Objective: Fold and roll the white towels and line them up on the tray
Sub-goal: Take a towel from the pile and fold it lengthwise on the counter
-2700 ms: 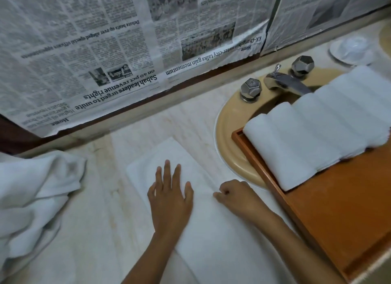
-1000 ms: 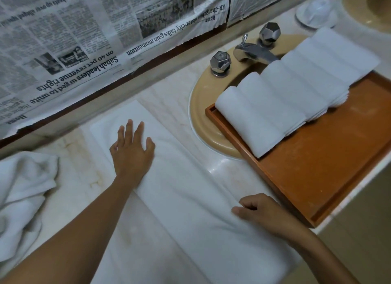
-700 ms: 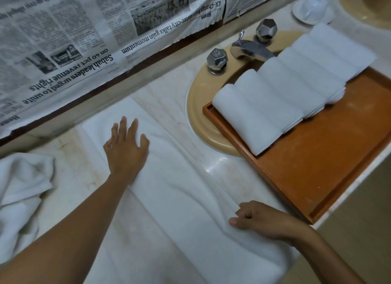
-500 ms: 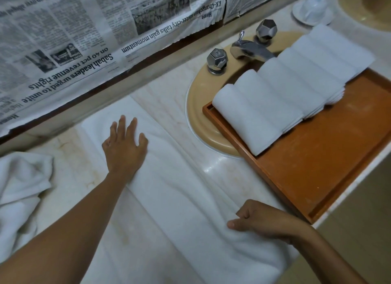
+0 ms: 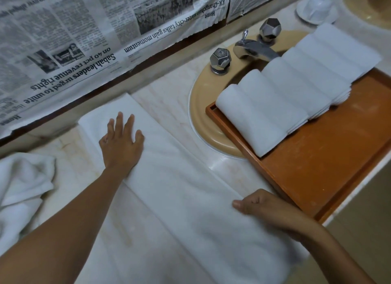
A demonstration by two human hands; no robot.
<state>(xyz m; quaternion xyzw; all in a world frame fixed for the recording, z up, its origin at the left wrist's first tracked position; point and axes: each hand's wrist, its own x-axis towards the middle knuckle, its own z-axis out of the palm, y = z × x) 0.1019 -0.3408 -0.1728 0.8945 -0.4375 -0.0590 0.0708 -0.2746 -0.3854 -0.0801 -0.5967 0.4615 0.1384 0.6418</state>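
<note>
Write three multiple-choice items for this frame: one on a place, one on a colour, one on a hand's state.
1. Where do the rolled towels lie? A. on the tray B. on the crumpled pile C. on the floor
2. What colour is the tray? A. white B. orange-brown C. green
3. How is the left hand? A. gripping a knob B. holding a cup C. flat on the spread towel
Key: 1 A, they line the tray's far side; 2 B, its bare wood shows; 3 C, fingers straight, palm down on it.
</note>
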